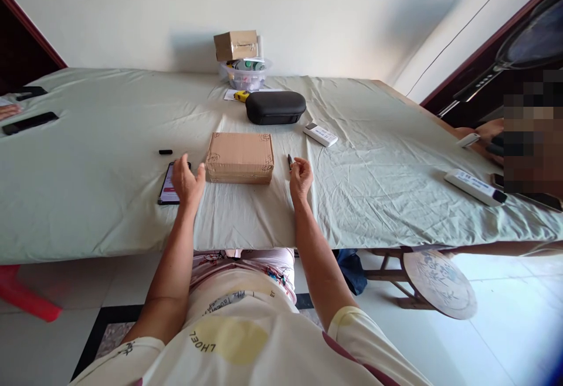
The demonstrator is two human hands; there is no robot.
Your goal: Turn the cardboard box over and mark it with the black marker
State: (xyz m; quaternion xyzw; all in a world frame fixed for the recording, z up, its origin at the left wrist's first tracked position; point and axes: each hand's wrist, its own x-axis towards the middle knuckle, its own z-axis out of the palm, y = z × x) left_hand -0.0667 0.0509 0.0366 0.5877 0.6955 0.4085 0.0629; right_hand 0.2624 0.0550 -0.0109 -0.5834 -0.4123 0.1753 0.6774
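Observation:
A brown cardboard box [240,158] with dark scribbles on its corners lies on the green tablecloth in front of me. Just left of it is my left hand [188,180], fingers apart and empty, partly over a phone [168,189] with a lit screen. To the box's right, my right hand [301,176] is closed around a dark marker [290,161], whose end sticks out past the fingers. A small black cap [166,152] rests beyond the phone.
Behind the box sit a black case [275,108], a white device [321,134], a yellow tape measure [241,96] and a plastic tub [247,76] with a carton [236,45] on top. Another white device [474,186] lies near a person at the right. A hand shows at far left.

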